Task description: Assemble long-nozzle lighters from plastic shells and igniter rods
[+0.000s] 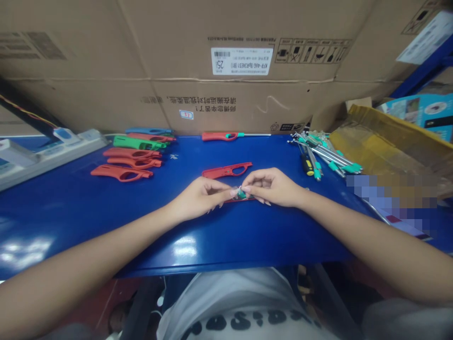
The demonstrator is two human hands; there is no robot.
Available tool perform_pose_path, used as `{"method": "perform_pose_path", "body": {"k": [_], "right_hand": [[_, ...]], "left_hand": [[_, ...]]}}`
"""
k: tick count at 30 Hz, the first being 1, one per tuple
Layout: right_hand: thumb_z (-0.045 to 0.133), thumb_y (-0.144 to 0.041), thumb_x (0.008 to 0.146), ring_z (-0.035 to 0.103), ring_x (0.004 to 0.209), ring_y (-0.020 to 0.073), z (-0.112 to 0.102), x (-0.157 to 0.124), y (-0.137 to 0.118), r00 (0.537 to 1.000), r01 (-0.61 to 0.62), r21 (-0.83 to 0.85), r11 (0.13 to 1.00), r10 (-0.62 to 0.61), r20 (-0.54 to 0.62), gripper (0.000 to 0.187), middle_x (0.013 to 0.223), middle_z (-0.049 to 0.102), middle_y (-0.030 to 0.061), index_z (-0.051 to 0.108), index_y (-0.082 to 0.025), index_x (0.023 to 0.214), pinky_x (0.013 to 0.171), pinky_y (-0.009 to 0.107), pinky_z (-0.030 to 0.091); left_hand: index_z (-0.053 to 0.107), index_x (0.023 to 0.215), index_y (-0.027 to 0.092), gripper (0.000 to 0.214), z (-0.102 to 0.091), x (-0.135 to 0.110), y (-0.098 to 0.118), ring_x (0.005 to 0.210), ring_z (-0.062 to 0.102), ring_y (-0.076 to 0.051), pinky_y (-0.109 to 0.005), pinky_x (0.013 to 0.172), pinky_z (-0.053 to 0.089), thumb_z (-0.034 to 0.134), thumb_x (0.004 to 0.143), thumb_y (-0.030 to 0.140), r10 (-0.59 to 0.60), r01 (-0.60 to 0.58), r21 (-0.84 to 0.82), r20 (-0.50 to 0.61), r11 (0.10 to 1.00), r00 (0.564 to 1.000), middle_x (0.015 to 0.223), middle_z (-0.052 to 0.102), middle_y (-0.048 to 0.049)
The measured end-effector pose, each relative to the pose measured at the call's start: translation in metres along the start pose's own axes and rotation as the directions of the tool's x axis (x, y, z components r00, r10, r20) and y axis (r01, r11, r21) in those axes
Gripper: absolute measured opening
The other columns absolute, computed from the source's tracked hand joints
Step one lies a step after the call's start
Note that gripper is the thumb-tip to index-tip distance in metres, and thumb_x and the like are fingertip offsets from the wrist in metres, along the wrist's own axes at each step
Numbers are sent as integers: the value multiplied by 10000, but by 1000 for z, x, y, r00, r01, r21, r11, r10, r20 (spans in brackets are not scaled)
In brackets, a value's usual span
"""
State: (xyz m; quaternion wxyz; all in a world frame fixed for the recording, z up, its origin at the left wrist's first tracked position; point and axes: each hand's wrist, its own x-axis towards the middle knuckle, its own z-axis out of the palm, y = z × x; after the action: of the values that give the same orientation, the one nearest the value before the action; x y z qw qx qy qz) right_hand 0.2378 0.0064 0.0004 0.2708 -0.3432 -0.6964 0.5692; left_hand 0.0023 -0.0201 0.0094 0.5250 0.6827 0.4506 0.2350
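Note:
My left hand [200,197] and my right hand [272,187] meet at the middle of the blue table [106,222], fingers pinched together on a small green and metal part [241,193]. The part sits over a red plastic shell half [244,199] that my fingers mostly hide. Just behind my hands lies another red lighter shell half [227,171], flat on the table.
Red, green and blue shell halves [132,158] lie in a group at the left. An assembled red lighter [230,136] rests by the cardboard boxes [226,66]. Metal tubes with green tips [323,153] are piled at right. White power strips [46,151] sit far left.

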Motion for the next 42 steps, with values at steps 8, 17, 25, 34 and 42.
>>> {"method": "perform_pose_path", "body": {"k": [8, 17, 25, 34, 42], "right_hand": [[762, -455, 822, 528, 465, 62, 2, -3, -2, 1000, 7, -49, 999, -8, -10, 335, 697, 696, 21, 703, -129, 871, 421, 193, 422], [768, -462, 818, 531, 473, 62, 4, -3, 1, 1000, 21, -50, 999, -21, 5, 343, 708, 709, 31, 705, -128, 866, 445, 197, 428], [773, -457, 811, 506, 439, 55, 0, 1, 0, 1000, -2, 21, 1000, 2, 15, 340, 657, 656, -11, 671, -137, 863, 404, 187, 403], [795, -450, 794, 526, 473, 59, 0, 0, 0, 1000, 26, 25, 999, -25, -12, 344, 704, 698, 18, 693, -126, 846, 427, 191, 412], [790, -476, 798, 533, 484, 73, 4, -1, 2, 999, 21, -18, 1000, -21, -29, 365, 717, 717, 40, 707, -127, 866, 436, 207, 423]], "left_hand": [[810, 1046, 126, 450, 3, 0, -1, 510, 394, -71, -188, 448, 286, 705, 862, 523, 38, -38, -7, 18, 999, 999, 581, 541, 26], [811, 1045, 144, 421, 2, 0, -7, 561, 405, -73, -199, 504, 293, 687, 888, 514, 73, -74, 14, 53, 997, 996, 661, 591, 9], [803, 1036, 136, 440, -2, 1, 1, 469, 428, -65, -187, 443, 329, 711, 862, 530, 4, -4, -10, 21, 1000, 1000, 556, 544, 40], [810, 1051, 148, 417, 1, 1, -3, 498, 408, -58, -179, 457, 307, 703, 876, 512, 42, -42, -26, 15, 999, 999, 578, 555, 36], [814, 1046, 149, 396, 3, 1, -3, 549, 403, -66, -186, 489, 301, 706, 878, 491, 68, -67, -29, 37, 997, 997, 630, 605, 18]]}}
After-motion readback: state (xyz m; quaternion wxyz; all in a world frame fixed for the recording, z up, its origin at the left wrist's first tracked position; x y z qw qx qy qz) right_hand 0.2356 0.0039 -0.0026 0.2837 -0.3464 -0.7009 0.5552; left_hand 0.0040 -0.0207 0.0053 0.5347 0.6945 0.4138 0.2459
